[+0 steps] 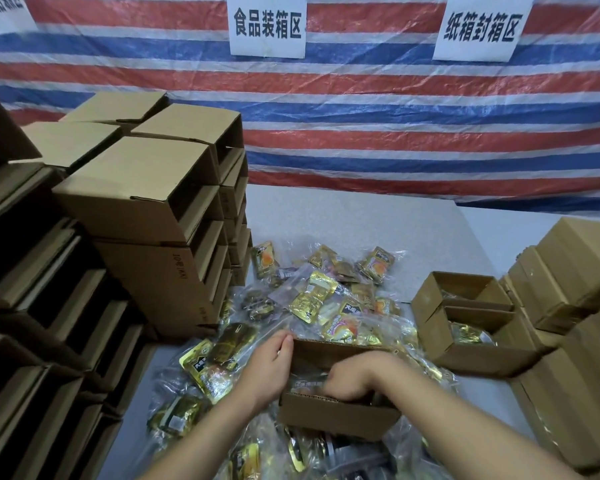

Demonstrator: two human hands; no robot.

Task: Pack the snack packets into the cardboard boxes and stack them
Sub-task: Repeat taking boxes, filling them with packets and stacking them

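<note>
Lying heaped, shiny gold snack packets [312,296] crinkle.

A tall stack of cardboard boxes [160,216] walls off the left, and lower boxes [565,271] crowd the right edge. Between them, bare grey table [361,223] lies open toward the striped tarp [395,116]. Nearer, loose snack packets [326,292] cover the surface around the open box [336,414] and two open boxes [471,323] at right.
</note>
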